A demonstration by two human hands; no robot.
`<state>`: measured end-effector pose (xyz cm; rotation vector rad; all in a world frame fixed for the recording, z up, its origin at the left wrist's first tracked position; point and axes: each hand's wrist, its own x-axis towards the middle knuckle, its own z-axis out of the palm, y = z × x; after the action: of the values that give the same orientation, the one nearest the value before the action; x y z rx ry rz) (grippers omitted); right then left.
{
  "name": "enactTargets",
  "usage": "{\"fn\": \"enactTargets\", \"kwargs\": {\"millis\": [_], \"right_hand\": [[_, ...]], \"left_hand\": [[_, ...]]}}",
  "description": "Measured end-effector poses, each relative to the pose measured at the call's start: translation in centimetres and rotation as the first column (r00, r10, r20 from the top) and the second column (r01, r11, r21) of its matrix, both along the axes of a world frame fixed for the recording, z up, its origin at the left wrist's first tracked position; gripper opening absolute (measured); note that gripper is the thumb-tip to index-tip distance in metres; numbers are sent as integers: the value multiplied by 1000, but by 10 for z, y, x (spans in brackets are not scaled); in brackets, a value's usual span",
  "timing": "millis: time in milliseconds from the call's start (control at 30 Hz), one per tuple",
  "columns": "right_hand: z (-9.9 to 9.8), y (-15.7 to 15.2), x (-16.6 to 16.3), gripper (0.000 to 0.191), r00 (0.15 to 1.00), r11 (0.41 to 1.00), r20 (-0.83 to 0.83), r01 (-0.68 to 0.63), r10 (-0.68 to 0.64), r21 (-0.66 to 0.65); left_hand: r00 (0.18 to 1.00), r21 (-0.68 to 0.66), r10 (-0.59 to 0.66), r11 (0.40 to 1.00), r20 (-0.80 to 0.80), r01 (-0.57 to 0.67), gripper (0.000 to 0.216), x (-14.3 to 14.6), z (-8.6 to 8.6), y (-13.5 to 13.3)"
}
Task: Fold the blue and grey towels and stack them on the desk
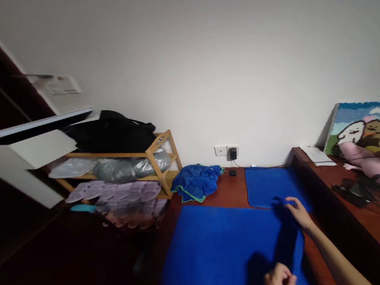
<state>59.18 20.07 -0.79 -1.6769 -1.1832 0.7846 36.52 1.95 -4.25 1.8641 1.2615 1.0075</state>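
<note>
Here's the large blue cloth [219, 249], spread across the near part of the wooden table [237, 189], its right side rucked up! Left hand [280, 281] is low over that side, fingers curled in; whether they grip fabric, can't tell. Right hand [300, 214] sits further up, thumb and forefinger bent close, hold unclear. Beyond, a smaller blue cloth [270, 183] lies flat at the far right corner, a crumpled green-edged cloth [196, 181] at the far left.

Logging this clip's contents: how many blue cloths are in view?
3: crumpled green-edged cloth, back left; spread cloth, front; flat cloth, back right. The crumpled one may hide others.
</note>
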Motion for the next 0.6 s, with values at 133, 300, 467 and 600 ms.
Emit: {"fn": "enactTargets", "kwargs": {"millis": [133,300,467,600], "right_hand": [[29,39,-116,52,949,949,24,-315,314,33],[55,86,-291,36,800,803,142,-594,583,45],[47,98,-427,20,628,673,310,-738,714,-53],[19,90,-469,21,548,636,408,-764,731,-113]], "left_hand": [[937,-88,281,959,209,-269,31,-126,32,-3],[800,-176,572,819,182,-546,41,-272,52,-26],[694,-50,708,694,-129,-718,31,-356,21,-36],[606,111,728,665,-321,-739,29,-377,-12,-32]]}}
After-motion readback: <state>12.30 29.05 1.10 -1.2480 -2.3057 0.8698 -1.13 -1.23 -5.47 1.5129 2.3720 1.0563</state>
